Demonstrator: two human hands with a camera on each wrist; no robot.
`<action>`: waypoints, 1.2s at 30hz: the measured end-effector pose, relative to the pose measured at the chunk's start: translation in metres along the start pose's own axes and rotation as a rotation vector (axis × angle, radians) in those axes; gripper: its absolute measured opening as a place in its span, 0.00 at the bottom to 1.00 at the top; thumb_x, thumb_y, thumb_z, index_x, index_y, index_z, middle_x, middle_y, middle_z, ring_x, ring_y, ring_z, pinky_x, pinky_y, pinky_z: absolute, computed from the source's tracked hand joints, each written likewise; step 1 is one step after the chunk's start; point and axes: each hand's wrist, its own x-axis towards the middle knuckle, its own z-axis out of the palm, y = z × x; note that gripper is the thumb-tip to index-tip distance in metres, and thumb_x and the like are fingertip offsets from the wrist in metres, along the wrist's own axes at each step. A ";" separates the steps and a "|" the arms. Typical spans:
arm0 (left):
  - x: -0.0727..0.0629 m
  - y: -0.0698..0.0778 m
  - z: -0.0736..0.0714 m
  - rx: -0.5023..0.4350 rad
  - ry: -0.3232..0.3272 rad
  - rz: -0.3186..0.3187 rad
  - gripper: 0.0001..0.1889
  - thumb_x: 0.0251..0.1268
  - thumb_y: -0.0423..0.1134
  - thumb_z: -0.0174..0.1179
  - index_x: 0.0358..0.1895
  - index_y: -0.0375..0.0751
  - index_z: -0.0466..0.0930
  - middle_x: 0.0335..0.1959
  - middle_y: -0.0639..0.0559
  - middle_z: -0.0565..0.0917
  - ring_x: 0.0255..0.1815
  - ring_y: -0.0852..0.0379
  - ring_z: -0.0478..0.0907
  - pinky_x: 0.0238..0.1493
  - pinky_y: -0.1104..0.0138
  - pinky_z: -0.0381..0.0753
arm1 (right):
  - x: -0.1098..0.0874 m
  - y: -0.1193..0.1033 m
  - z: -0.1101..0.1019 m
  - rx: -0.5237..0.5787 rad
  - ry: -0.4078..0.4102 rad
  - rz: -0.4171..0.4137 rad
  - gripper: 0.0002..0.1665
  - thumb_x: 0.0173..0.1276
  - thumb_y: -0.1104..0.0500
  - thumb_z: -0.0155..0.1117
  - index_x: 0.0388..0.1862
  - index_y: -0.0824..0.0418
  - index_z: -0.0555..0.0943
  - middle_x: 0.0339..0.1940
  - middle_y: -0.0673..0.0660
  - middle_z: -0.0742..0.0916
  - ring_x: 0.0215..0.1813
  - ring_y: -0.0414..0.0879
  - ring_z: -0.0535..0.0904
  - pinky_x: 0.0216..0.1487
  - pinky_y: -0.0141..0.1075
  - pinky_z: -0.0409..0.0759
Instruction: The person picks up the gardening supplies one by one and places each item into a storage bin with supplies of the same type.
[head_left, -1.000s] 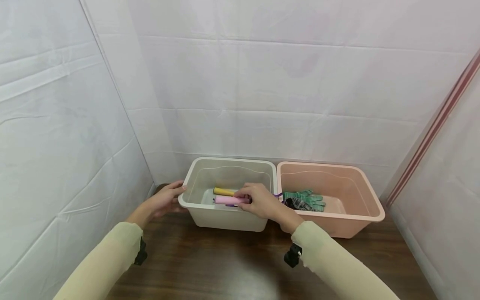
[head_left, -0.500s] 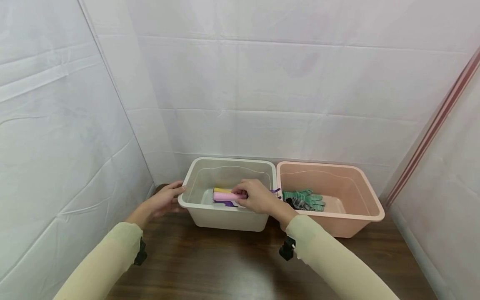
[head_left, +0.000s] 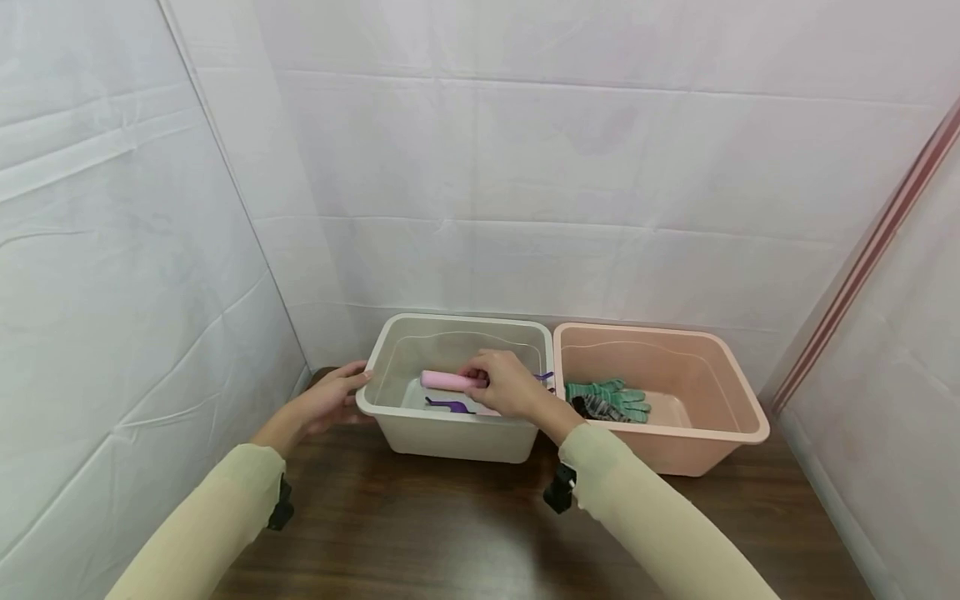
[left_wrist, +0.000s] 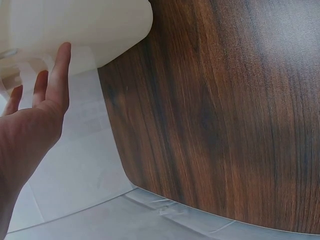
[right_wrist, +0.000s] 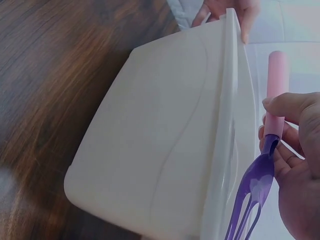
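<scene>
In the head view my right hand (head_left: 504,383) is over the grey-white bin (head_left: 453,442). It pinches the pink handle (right_wrist: 276,92) of a hand fork between thumb and fingers. The fork's purple slotted head (right_wrist: 260,177) shows in the right wrist view, pointing away from the handle. My left hand (head_left: 330,400) touches the left rim of this bin; its fingers look fairly straight in the left wrist view. Another purple piece (head_left: 450,406) lies inside the bin, partly hidden.
Close beside it on the right stands a peach bin (head_left: 675,450) holding green gloves (head_left: 618,393) and a dark grey patterned glove (head_left: 600,408). Both bins stand on a dark wooden table (head_left: 420,517). White sheeting (head_left: 480,167) hangs behind and at the sides.
My right hand has moved left and slightly away from me with the hand fork. The yellow handle in the bin is now hidden. My left hand has stayed at the rim.
</scene>
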 end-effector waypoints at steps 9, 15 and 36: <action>-0.001 -0.001 0.000 -0.006 -0.004 0.002 0.33 0.90 0.47 0.44 0.86 0.39 0.46 0.83 0.28 0.55 0.80 0.26 0.59 0.67 0.35 0.74 | 0.008 -0.004 0.002 0.019 0.018 0.017 0.10 0.71 0.62 0.75 0.50 0.60 0.90 0.39 0.50 0.85 0.38 0.43 0.79 0.42 0.35 0.80; -0.002 0.000 0.001 -0.011 -0.001 0.001 0.33 0.90 0.47 0.44 0.87 0.39 0.45 0.83 0.28 0.55 0.80 0.27 0.59 0.68 0.34 0.72 | 0.010 -0.003 0.006 0.050 0.028 0.021 0.08 0.71 0.64 0.75 0.48 0.60 0.90 0.39 0.50 0.85 0.38 0.43 0.79 0.42 0.35 0.80; -0.002 -0.002 0.002 -0.025 0.005 -0.003 0.33 0.90 0.46 0.44 0.86 0.38 0.46 0.82 0.27 0.55 0.79 0.27 0.60 0.68 0.34 0.73 | 0.010 0.001 0.016 0.039 0.036 0.014 0.11 0.71 0.65 0.74 0.50 0.60 0.90 0.39 0.50 0.86 0.38 0.43 0.78 0.40 0.34 0.80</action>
